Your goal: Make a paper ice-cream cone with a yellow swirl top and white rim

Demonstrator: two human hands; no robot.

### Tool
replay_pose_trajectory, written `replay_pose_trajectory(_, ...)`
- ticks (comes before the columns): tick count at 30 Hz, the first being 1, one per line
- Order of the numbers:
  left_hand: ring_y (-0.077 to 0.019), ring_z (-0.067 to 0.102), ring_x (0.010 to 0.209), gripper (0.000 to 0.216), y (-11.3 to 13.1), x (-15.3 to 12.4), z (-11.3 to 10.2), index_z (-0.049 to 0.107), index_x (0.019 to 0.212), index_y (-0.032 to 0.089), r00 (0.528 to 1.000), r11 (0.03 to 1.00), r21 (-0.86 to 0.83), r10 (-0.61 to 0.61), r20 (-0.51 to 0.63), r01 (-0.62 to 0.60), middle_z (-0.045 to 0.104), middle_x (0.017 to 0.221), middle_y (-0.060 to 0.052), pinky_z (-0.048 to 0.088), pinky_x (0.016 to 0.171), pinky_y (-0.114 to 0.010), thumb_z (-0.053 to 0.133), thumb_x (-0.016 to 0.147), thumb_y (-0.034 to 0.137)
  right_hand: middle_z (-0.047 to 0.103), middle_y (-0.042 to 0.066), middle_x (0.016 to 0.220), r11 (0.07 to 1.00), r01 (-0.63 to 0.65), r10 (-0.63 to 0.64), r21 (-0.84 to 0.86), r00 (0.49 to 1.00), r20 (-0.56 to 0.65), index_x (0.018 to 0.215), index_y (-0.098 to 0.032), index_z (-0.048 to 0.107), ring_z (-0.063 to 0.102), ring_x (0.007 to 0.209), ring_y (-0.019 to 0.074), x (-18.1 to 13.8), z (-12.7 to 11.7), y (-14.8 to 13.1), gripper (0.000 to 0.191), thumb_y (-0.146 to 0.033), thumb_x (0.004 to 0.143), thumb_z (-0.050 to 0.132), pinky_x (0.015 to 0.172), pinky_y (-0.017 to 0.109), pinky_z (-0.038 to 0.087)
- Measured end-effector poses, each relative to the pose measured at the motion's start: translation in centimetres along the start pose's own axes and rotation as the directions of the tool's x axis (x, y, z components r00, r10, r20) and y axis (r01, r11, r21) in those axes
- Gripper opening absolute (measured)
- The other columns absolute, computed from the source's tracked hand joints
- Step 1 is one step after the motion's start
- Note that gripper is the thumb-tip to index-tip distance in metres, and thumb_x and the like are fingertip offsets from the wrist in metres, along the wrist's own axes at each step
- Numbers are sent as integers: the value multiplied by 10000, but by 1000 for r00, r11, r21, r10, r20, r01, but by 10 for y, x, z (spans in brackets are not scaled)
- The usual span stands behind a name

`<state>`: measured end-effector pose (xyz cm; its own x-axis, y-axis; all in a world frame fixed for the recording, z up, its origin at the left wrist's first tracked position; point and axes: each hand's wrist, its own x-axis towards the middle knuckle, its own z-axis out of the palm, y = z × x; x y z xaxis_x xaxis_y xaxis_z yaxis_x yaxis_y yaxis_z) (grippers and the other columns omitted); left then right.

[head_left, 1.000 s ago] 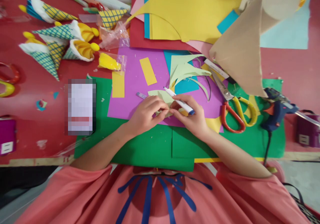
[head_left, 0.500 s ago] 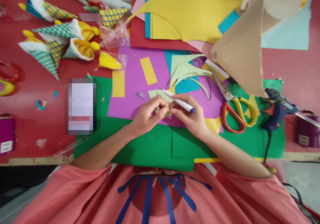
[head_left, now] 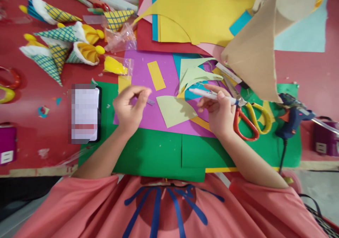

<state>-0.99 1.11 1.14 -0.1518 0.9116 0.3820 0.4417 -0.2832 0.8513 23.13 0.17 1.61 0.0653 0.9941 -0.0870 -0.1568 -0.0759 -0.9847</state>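
My right hand holds a white marker pen with a blue end, its tip pointing left over the purple sheet. Over the left part of that sheet is my left hand, raised, its thumb and forefinger pinched together; whether anything small is between them I cannot make out. A pale green fan-shaped piece of paper lies between the hands, touched by neither. Just beyond it are curved pale green offcuts. Scissors with red and yellow handles lie beside my right hand, their blades partly hidden.
Left of my left hand lies a phone. A hot glue gun is at the right, near a large brown cone. Small patterned cones lie at the far left. Yellow sheets are at the back, green sheets in front.
My hands have moved apart, the left to the left and the right to the right with the marker pen. The pale green piece between them is now uncovered and lies flat.
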Motion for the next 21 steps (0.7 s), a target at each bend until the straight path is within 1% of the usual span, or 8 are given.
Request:
replay_pose_trajectory(3,-150,642,889,238,1,7,1,587,829,252,996,996,-34,75,-55,-77,645,896,-8,528,842,-336,670,888,467,542,-31,620,999,33,-33,4,998,-49,888,-287,603,521,515,133,5,0,-1,240,-510,854,685,485,292,453)
replay_pose_trajectory(6,-125,638,826,394,2,5,2,533,609,211,991,992,-15,127,30,-127,634,799,-1,513,780,-305,564,971,362,394,-90,527,997,56,-53,48,996,-70,798,-281,527,346,406,80,5,1,-2,302,-410,785,799,381,246,337)
replay_pose_trajectory(9,-128,640,808,263,4,-1,2,601,705,218,982,988,12,153,113,-155,643,794,5,516,740,-288,633,928,355,350,-124,460,994,7,-4,113,1000,-29,770,-263,508,285,335,47,6,3,-3,362,-423,745,832,321,211,270)
replay_pose_trajectory(12,-108,622,703,413,8,-6,1,555,619,193,962,989,9,138,234,-145,628,708,2,494,663,-258,512,993,361,350,-141,423,988,-20,21,156,1000,-4,753,-255,520,289,295,39,7,4,-6,365,-413,722,848,303,193,260)
replay_pose_trajectory(15,-106,642,709,486,14,-8,-1,560,607,183,921,984,-14,172,349,-179,645,693,-7,499,685,-244,388,1039,323,425,-126,445,991,24,-29,132,999,37,801,-256,572,416,321,63,5,1,-12,246,-366,798,792,338,195,357)
replay_pose_trajectory(18,-124,682,810,327,21,-9,-1,658,886,182,880,978,53,155,450,-200,711,842,-20,530,755,-248,394,1036,300,689,-30,681,980,161,-144,-118,980,140,957,-252,653,675,550,130,-2,-6,-15,81,-325,943,623,527,264,565)
replay_pose_trajectory(19,-133,694,857,282,23,-10,-1,655,1013,175,865,974,96,135,483,-206,727,925,-34,540,781,-253,402,1034,297,752,12,831,938,241,-197,-250,962,189,1025,-250,662,739,702,164,-6,-9,-15,112,-299,968,579,643,309,613)
replay_pose_trajectory(21,-165,701,976,283,25,-14,1,608,1186,148,827,946,195,113,550,-259,728,1076,-76,553,851,-283,424,1025,291,749,96,1164,744,445,-281,-499,885,371,1167,-234,640,721,1105,257,-13,-15,-10,216,-247,963,570,913,431,603)
